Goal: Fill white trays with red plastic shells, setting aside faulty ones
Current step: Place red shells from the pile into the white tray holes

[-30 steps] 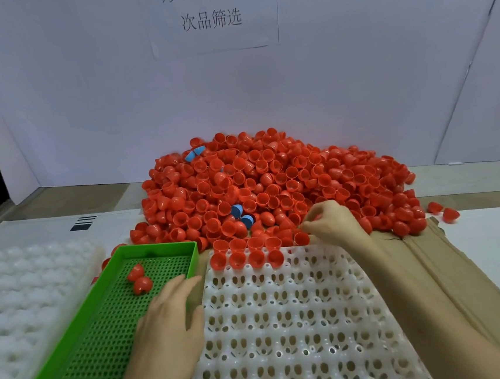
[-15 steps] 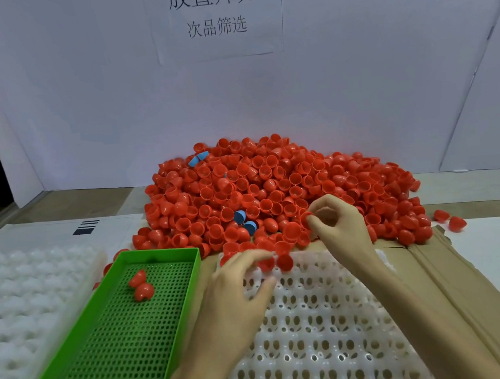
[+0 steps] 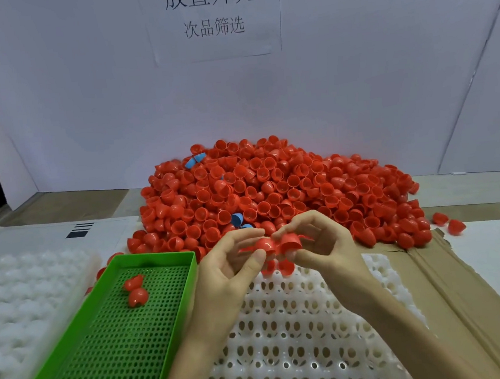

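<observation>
Both hands meet above the white tray [image 3: 290, 338]: left hand [image 3: 224, 271] pinches one red shell [image 3: 261, 244], right hand [image 3: 318, 241] grips another shell [image 3: 289, 243], apparently separating or checking them. Left of the hands, the green tray [image 3: 111, 349] holds two rejects [image 3: 134, 290]. Beyond the hands lies the shell pile [image 3: 273, 193].

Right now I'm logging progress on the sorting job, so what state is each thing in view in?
Left hand: pinching a red shell.
Right hand: pinching a second shell, beside the first.
White tray: nearly all cells in view empty.
Green bin: holds two shells.
Shell pile: large, a few blue pieces mixed in.
Left white tray stack: no shells visible.
</observation>
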